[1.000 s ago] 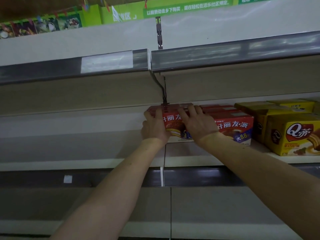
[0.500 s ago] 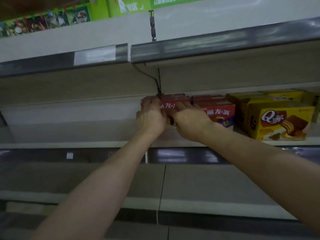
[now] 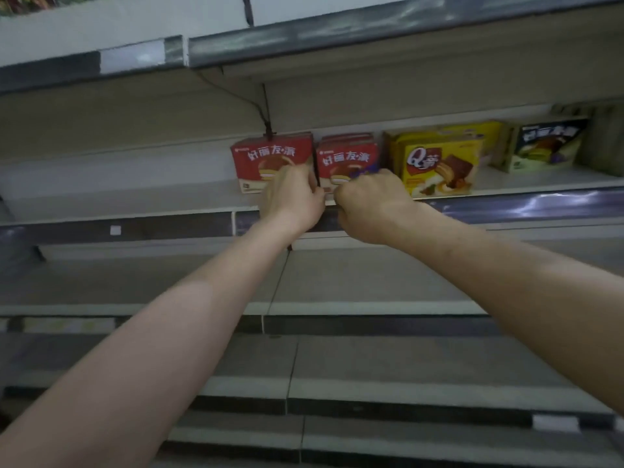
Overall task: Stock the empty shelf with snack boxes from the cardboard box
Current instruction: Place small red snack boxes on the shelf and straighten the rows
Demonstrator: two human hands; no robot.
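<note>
Two red snack boxes stand side by side on the shelf, the left red box and the right red box, both facing me. My left hand is in front of the left box's lower right corner, fingers curled, back of the hand toward me. My right hand is curled in front of the lower part of the right box. Both hands sit at the shelf's front edge. Whether the fingertips touch the boxes is hidden. The cardboard box is out of view.
Yellow snack boxes and a dark snack box stand to the right on the same shelf. A black bracket hangs from the upper shelf just above the left red box. Lower shelves run below.
The left red box, held in both hands before, now stands on the shelf beside the other red box. Both hands have drawn back and down to the shelf's front edge. The view has tilted down.
</note>
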